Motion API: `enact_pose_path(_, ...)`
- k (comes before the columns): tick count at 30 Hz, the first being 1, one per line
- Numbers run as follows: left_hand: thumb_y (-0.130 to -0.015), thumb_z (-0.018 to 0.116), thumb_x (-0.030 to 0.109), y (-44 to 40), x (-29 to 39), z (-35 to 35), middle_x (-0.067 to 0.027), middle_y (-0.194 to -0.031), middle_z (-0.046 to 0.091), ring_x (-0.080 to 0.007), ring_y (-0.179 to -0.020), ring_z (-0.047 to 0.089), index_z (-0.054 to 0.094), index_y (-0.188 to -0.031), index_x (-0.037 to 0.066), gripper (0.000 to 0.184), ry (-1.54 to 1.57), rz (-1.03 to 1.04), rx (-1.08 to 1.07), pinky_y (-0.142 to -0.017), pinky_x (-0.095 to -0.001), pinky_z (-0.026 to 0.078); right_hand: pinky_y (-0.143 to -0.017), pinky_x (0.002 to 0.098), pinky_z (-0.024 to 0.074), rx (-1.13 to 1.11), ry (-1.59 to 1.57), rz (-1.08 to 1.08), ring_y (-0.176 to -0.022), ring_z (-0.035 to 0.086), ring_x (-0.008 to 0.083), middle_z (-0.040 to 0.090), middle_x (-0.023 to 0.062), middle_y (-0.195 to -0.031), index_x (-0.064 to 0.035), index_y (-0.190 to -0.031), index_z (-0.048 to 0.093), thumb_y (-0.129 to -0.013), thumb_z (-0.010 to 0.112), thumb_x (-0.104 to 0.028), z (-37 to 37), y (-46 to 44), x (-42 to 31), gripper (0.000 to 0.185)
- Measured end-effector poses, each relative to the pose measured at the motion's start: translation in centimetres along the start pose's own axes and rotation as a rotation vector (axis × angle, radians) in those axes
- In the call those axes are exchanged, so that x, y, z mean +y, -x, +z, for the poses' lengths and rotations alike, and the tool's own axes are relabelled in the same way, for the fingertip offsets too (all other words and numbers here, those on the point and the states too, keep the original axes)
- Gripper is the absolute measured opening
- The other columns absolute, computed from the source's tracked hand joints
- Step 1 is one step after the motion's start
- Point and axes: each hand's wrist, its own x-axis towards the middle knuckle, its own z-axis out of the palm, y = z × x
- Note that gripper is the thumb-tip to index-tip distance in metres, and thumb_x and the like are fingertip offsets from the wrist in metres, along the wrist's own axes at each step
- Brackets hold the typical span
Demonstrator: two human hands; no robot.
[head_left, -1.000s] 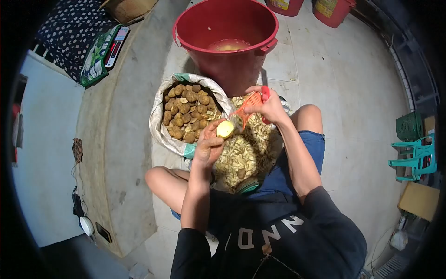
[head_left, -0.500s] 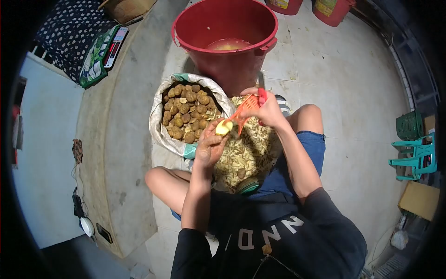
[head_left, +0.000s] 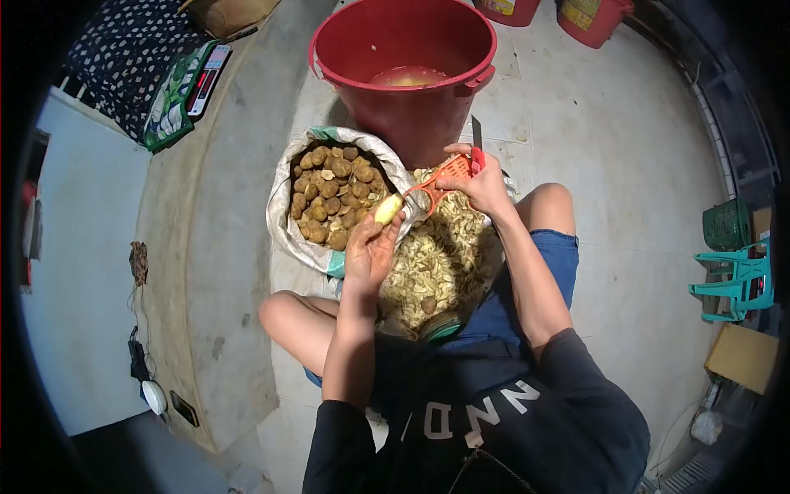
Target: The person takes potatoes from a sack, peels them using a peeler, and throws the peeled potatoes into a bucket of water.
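My left hand (head_left: 370, 251) grips a partly peeled, yellow potato (head_left: 388, 209) between the fingertips. Closed around an orange peeler (head_left: 452, 173), my right hand (head_left: 487, 185) keeps its lower end close to the potato. A knife (head_left: 476, 133) with a dark blade and red handle also sticks up from that hand. Below both hands lies a heap of pale peelings (head_left: 424, 272) between the legs. To the left, a white woven sack (head_left: 281, 210) stands rolled open, full of brown unpeeled potatoes (head_left: 333, 191).
A large red tub (head_left: 403, 111) with some liquid and pale pieces inside stands just beyond the sack. Two smaller red buckets (head_left: 588, 20) are at the back. Turquoise plastic stools (head_left: 732, 280) and a cardboard box (head_left: 742, 356) sit at the far right. A raised ledge (head_left: 230, 272) runs along the left.
The potato has turned in my left hand and moved slightly up and left. My right hand has drawn the peeler a little to the right, and the knife blade shows more clearly.
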Motion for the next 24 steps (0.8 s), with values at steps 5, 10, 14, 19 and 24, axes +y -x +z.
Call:
enact_pose_path(5, -0.081, 0.071, 0.000, 0.1, 0.2, -0.8, -0.0167, -0.117, 0.061, -0.0222, -0.104, 0.063, 0.052, -0.125, -0.009, 0.048, -0.394, 0.050, -0.028, -0.096, -0.0346, 0.050, -0.071, 0.0231, 0.0490, -0.013, -0.059, 0.082, -0.077, 0.059, 0.0075, 0.065, 0.0005, -0.086, -0.0004, -0.114, 0.061, -0.069, 0.086, -0.007, 0.2, 0.2, -1.3, 0.052)
enact_pose_path(10, -0.076, 0.069, -0.012, 0.7, 0.3, 0.1, -0.0149, -0.109, 0.065, -0.0187, -0.098, 0.065, 0.055, -0.120, -0.011, 0.046, -0.551, 0.058, -0.141, -0.089, -0.0291, 0.053, -0.072, 0.0243, 0.0497, -0.040, 0.005, 0.061, -0.079, 0.059, 0.0088, 0.065, 0.0025, -0.088, 0.0004, -0.112, 0.061, -0.069, 0.084, -0.004, -0.1, -0.3, -1.1, 0.049)
enact_pose_path(14, -0.075, 0.069, -0.013, 0.8, 0.6, 0.6, -0.0162, -0.111, 0.065, -0.0188, -0.098, 0.065, 0.055, -0.119, -0.011, 0.046, -0.719, 0.032, -0.140, -0.090, -0.0296, 0.053, -0.073, 0.0253, 0.0506, -0.267, 0.034, -0.032, -0.080, 0.061, 0.0087, 0.066, 0.0030, -0.089, 0.0002, -0.112, 0.061, -0.070, 0.084, -0.004, 0.3, 0.8, -2.5, 0.048)
enact_pose_path(19, -0.080, 0.068, -0.006, 0.4, 0.0, 0.2, -0.0166, -0.110, 0.066, -0.0218, -0.098, 0.066, 0.055, -0.119, -0.010, 0.041, -0.406, -0.002, -0.148, -0.091, -0.0321, 0.052, -0.077, 0.0255, 0.0507, -0.189, -0.089, 0.030, -0.085, 0.061, 0.0088, 0.066, 0.0033, -0.093, 0.0023, -0.111, 0.061, -0.071, 0.083, -0.004, 0.4, 1.2, -3.6, 0.046)
enact_pose_path(24, -0.084, 0.074, 0.017, 0.3, -0.7, -0.8, -0.0126, -0.114, 0.064, -0.0221, -0.105, 0.062, 0.055, -0.120, -0.006, 0.046, -0.336, 0.038, -0.134, -0.093, -0.0330, 0.049, -0.074, 0.0261, 0.0512, -0.081, -0.023, 0.018, -0.080, 0.062, 0.0093, 0.068, 0.0034, -0.089, 0.0013, -0.112, 0.060, -0.071, 0.084, -0.006, -0.7, -0.1, -0.7, 0.049)
